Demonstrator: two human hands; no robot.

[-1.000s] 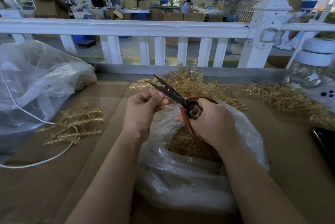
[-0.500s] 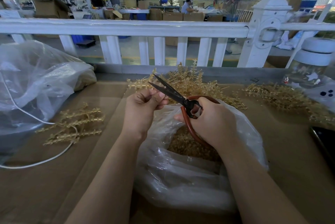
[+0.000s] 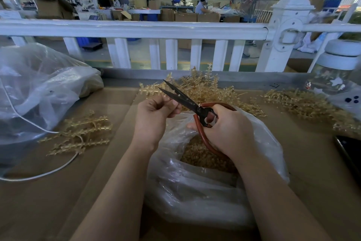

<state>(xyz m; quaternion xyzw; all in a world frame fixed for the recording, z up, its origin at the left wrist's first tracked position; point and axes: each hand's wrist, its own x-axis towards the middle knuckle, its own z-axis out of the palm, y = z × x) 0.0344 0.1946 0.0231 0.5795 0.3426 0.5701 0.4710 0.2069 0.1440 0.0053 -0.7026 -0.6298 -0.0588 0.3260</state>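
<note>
Little has changed: right hand (image 3: 224, 133) still grips the open scissors (image 3: 185, 101).

left grip (image 3: 156, 117): fingers curled, thumb tucked | right grip (image 3: 228, 129): fingers clenched | forearms angled inward

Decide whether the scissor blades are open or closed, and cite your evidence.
Open: the scissors show two dark blades diverging, with a clear gap between the tips; the right hand grips the red handles.

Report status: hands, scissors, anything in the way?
Right hand grips scissors, blades open. Left hand curled at blades, contents hidden. Bag beneath, nothing in the way.
</note>
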